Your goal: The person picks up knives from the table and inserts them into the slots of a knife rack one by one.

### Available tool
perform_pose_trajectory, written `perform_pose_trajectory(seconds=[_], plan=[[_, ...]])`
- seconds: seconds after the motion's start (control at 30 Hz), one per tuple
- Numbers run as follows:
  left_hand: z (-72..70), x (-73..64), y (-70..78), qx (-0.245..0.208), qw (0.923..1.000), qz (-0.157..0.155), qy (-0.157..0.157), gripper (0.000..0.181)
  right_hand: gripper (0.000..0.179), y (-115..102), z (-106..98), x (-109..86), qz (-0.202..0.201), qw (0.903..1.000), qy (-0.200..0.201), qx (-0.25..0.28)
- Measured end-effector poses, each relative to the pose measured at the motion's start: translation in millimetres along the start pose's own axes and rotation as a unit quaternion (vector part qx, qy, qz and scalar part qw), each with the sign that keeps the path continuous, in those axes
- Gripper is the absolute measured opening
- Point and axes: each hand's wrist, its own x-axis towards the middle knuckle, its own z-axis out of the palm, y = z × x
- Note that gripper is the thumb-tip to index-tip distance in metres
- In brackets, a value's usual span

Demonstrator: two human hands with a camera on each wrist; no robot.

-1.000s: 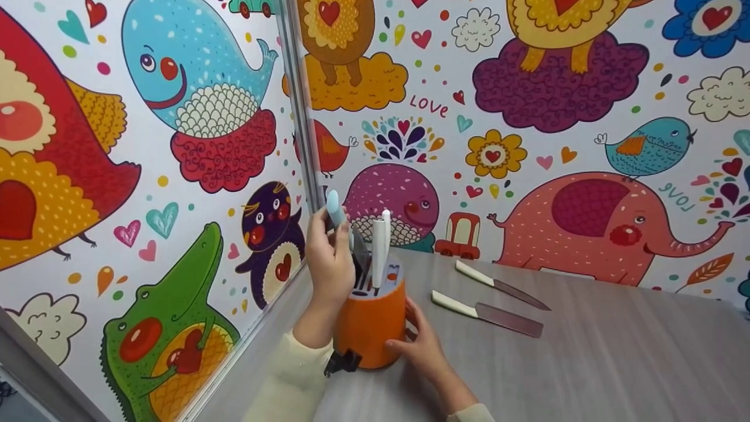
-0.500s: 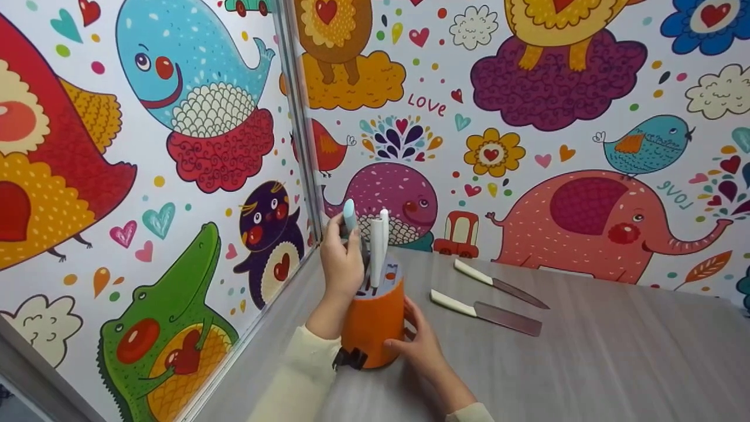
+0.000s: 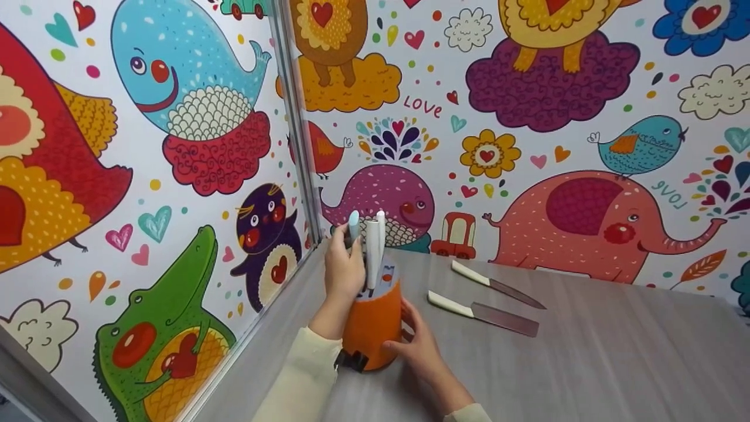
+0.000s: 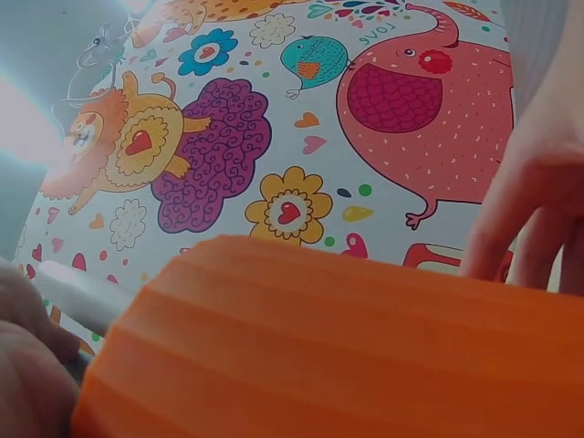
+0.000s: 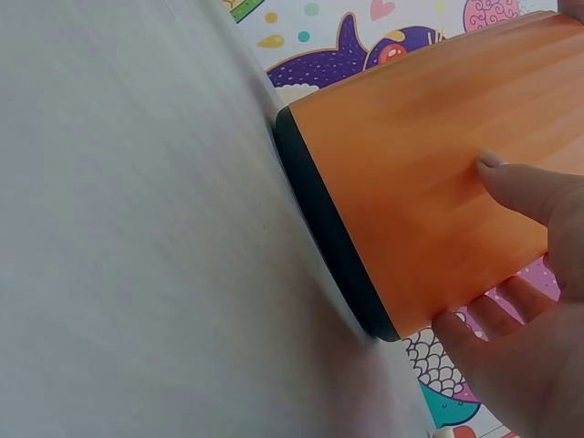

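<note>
Along the back and left, walls (image 3: 445, 124) printed with bright cartoon animals. Below, a grey wood-grained table (image 3: 615, 363). Upright on it, an orange knife block (image 3: 375, 328) with a dark base (image 5: 330, 224). Near its right side, a cleaver (image 3: 476, 312) lying flat, handle toward the block; just beyond, apart from the cleaver, a slimmer pointed knife (image 3: 491, 283), likewise cream-handled. Low on the block, the right hand (image 3: 420, 341), gripping its right side between thumb and fingers. At the top, the left hand (image 3: 345, 266), just beside two upright white handles (image 3: 373, 252), with fingers and thumb closed round a light-blue handle (image 3: 354, 220).
</note>
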Motion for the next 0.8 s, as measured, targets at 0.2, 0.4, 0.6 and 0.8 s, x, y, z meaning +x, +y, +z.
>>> perform_pose_trajectory(seconds=[0.2, 0.4, 0.6, 0.8], plan=[[2.6, 5.2, -1.0, 0.017, 0.9986, -0.043, -0.026, 0.04, 0.1, 3, 2, -1.4, -0.005, 0.9999, 0.002, 0.01], [5.7, 11.6, -5.7, -0.009, 0.9978, -0.058, -0.029, 0.04, 0.1, 2, 3, -1.0, 0.005, 0.9999, 0.003, 0.012], [2.6, 11.7, -11.0, -0.052, 0.9985, -0.004, 0.012, 0.037, 0.097, 1, 3, -2.1, 0.004, 1.0, 0.005, 0.008], [-5.5, -7.1, -24.0, -0.04, 0.9869, 0.109, 0.112, 0.049, 0.097, 0, 2, -2.1, 0.013, 0.9996, 0.01, 0.022]])
